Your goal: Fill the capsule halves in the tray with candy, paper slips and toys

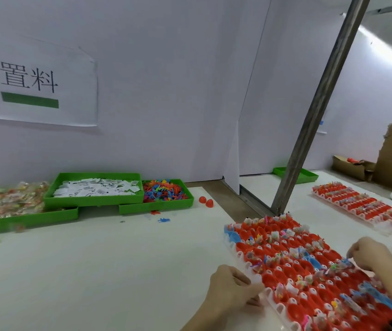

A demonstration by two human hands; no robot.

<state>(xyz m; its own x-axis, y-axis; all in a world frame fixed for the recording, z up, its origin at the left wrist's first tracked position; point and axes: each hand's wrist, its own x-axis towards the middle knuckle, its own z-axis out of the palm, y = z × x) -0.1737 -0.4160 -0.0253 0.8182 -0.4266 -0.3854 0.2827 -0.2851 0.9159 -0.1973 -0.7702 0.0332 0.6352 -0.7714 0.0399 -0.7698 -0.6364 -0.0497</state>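
A white tabletop [109, 266] carries three green bins along the back wall: wrapped candy [8, 201], paper slips [97, 188] and small plastic toys [163, 191]. Two loose red capsule halves [206, 201] and a stray blue toy [164, 220] lie just in front. At near right sits a white tray of red and blue capsule halves [292, 261]; a second filled tray [359, 205] lies beyond.

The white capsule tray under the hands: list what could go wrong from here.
1. The left hand grips the edge of the white plastic capsule tray; a jolt might spill the filled red capsule halves.
2. The right hand works low over the overfilled halves and could knock slips or toys out.
3. Two loose red capsule halves on the white table could roll away.
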